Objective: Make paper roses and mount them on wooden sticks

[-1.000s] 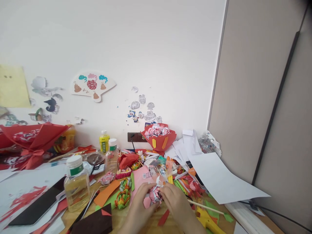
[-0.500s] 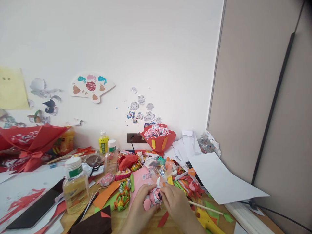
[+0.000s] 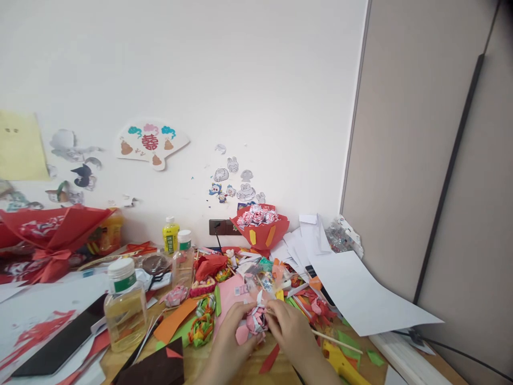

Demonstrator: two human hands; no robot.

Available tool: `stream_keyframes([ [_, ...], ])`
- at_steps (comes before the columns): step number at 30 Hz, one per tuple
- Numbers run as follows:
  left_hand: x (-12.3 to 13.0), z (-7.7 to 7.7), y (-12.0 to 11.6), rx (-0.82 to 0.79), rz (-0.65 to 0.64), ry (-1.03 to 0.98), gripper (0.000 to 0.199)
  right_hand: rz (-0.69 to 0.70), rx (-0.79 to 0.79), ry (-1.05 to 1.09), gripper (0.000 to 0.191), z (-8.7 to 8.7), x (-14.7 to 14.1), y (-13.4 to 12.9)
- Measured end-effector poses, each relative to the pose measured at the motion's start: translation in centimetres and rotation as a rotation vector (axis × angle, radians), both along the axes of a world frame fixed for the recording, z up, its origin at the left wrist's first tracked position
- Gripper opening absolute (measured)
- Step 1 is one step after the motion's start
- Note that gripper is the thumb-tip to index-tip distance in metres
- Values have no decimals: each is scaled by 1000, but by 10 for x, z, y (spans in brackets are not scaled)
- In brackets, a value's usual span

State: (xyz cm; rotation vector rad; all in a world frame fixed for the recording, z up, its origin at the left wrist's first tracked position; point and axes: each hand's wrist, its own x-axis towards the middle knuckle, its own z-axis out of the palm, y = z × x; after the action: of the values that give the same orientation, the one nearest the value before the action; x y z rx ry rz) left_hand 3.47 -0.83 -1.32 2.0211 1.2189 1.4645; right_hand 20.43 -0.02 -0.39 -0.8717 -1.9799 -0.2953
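Note:
A pink and white folded paper flower (image 3: pixel 256 321) is between my two hands, low in the middle of the head view. My left hand (image 3: pixel 233 334) wraps round its left side, thumb below and fingers behind. From the right, the bent fingertips of my right hand (image 3: pixel 286 326) pinch at the flower's edge, where a thin stick seems to lie. White strips poke up from the flower's top. Just left of my hands are green and orange woven paper balls (image 3: pixel 201 330). Pink paper (image 3: pixel 230 294) lies behind them.
A bottle of yellowish liquid (image 3: pixel 125 307) and a dark phone-like slab (image 3: pixel 60 342) stand and lie at left. Paper scraps cover the middle. A yellow glue gun (image 3: pixel 340 366) and a wooden stick (image 3: pixel 336 341) lie at right. A red-wrapped bouquet (image 3: pixel 260 235) stands by the wall.
My right hand has shifted slightly right, its fingers moving a little on the flower. The wooden stick at right has moved slightly left. My left hand keeps its hold.

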Motion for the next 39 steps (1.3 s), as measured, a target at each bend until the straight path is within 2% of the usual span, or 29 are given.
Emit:
stream_keyframes([
  [12, -1, -2, 1, 1, -10, -4, 42, -39, -29, -44, 35, 1, 0, 1],
  [22, 0, 2, -1, 5, -32, 11, 43, -41, 15, -128, 29, -1, 1, 3],
  [25, 0, 2, -1, -11, -47, 19, 42, -37, -53, -127, 21, -1, 2, 2],
  [29, 0, 1, -1, -35, -66, 30, 42, -33, -219, -153, 12, 1, 5, 1],
  [36, 0, 2, -2, -40, -92, 51, 39, 71, -434, -79, 9, 8, 12, 0],
  [39, 0, 2, -1, -57, -122, 55, 38, 87, -480, -55, 9, 11, 13, -1],
])
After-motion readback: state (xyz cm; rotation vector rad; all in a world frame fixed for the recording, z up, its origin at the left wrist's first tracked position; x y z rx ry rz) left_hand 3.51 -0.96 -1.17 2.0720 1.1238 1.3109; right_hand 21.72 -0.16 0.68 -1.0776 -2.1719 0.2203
